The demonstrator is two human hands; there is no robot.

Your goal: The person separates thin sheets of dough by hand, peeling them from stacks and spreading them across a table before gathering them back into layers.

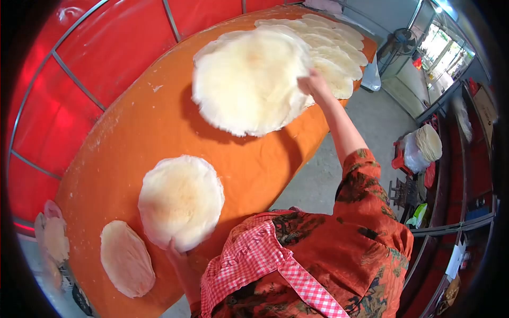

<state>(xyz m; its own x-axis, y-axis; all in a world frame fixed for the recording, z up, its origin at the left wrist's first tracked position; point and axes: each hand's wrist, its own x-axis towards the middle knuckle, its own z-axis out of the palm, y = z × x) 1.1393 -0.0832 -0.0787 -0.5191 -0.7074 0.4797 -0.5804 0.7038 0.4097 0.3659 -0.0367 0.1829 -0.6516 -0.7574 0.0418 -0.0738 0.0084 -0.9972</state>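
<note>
The blurred right hand grips a ragged, round cream flatbread; the left hand, fingertips hidden, grips a smaller flatbread near the orange bench's near edge.

Orange table, overlapping pale sheets at the far end, single sheet near the near end

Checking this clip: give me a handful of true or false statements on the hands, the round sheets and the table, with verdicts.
1. The right hand holds the large round sheet near its edge. True.
2. The left hand is far from any sheet. False: it is at the edge of a smaller round sheet.
3. The tabletop is blue. False: it is orange.
4. Several overlapping sheets lie at the table's far end. True.
5. The apron is plain black. False: it is red-and-white checked.
</note>
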